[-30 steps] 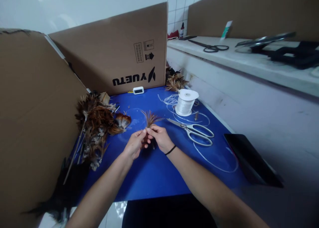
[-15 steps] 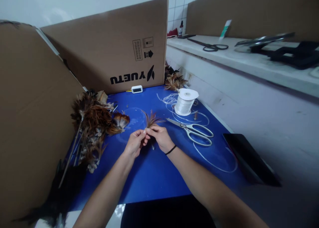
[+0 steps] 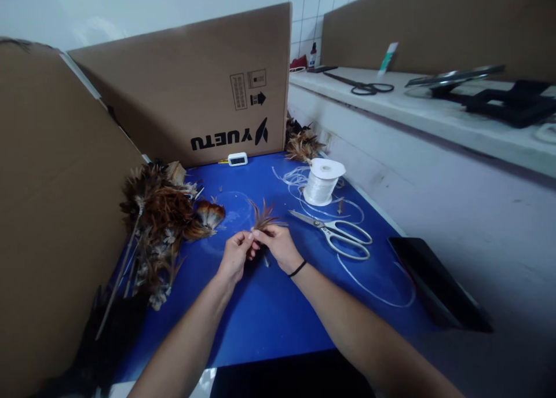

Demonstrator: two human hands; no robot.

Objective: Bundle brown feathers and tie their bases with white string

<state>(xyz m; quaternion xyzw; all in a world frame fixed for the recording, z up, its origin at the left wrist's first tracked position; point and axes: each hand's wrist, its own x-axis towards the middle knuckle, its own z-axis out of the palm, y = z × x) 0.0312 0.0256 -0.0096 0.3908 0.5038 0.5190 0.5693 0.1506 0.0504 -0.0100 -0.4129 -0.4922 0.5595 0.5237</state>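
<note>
Between my two hands is a small bunch of brown feathers [image 3: 264, 215], its tips fanned upward and its base hidden by my fingers. My left hand [image 3: 237, 253] pinches at that base. My right hand [image 3: 280, 246], with a black band on the wrist, is closed on the bunch from the other side, thumb against the left fingertips. Right of my hands lie silver scissors [image 3: 334, 231], blades pointing left. Behind them stands a spool of white ribbon [image 3: 322, 182] with loose strands around it. A small feather piece [image 3: 266, 261] lies just below my hands.
A heap of brown feathers [image 3: 160, 212] fills the left side of the blue table [image 3: 269, 322]. Cardboard panels [image 3: 182, 85] stand behind and left. A small white device [image 3: 237, 159] is at the back, a dark tablet [image 3: 438, 282] at right. The shelf [image 3: 347, 79] holds black scissors [image 3: 365, 87].
The whole view has shifted slightly downward in the picture. My hands keep their grip on the feather bunch, with only slight finger movement.
</note>
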